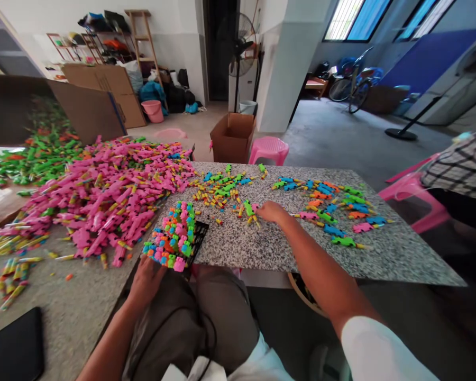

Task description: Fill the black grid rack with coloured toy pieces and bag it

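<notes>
My left hand (146, 278) grips the near edge of a black tray (200, 234) packed with small coloured plastic pieces, at the table's front edge above my lap. My right hand (270, 211) reaches forward onto the speckled stone table (262, 248), fingers curled over a green plastic piece (248, 208) among scattered yellow and orange bits. Whether it has gripped the piece is unclear. More loose blue, green, orange and pink pieces (333, 209) lie to the right of that hand.
A big heap of pink pieces (103, 196) covers the left, with green ones (39, 153) behind. A dark flat device (19, 349) lies near left. Pink stools (268, 150), a cardboard box (232, 136) and a person in a checked shirt (460, 164) surround the table.
</notes>
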Motion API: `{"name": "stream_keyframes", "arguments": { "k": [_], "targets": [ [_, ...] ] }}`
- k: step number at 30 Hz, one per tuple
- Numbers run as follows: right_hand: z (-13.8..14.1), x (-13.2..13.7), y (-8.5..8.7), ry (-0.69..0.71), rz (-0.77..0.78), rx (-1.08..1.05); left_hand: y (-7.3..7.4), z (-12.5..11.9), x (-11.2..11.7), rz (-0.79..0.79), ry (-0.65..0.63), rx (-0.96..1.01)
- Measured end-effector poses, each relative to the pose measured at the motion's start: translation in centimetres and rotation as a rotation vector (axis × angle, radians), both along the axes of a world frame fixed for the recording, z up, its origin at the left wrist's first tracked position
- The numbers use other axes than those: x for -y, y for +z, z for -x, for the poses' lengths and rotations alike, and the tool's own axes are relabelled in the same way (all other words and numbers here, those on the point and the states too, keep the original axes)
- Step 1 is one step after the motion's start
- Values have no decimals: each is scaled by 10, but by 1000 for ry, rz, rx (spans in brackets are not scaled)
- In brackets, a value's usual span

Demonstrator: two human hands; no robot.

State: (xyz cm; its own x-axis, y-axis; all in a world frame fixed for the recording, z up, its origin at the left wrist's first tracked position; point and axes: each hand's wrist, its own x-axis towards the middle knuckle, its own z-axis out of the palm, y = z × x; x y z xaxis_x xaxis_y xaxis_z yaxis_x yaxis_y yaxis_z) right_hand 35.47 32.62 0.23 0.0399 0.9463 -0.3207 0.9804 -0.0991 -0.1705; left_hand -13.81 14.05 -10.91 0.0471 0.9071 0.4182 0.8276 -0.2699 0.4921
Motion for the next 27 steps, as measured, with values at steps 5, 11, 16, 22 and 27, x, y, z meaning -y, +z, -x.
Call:
{"name": "stream_keyframes", "arguments": {
  "k": [5, 11, 16, 22, 27],
  "targets": [
    [-6, -90, 5, -39, -244, 72, -4, 4, 4, -12, 3, -19],
    [-1, -164, -10, 93, -199, 151, 1, 1, 10, 43, -14, -3],
    [-12, -179, -25, 143, -227, 191, 10, -10, 13, 159, 36, 45],
    [-23, -144, -31, 42, -352, 150, 17, -21, 11, 131, 36, 72],
    [30, -26, -18, -18, -448, -203, 21, -24, 9, 100, 25, 54]
  ]
}}
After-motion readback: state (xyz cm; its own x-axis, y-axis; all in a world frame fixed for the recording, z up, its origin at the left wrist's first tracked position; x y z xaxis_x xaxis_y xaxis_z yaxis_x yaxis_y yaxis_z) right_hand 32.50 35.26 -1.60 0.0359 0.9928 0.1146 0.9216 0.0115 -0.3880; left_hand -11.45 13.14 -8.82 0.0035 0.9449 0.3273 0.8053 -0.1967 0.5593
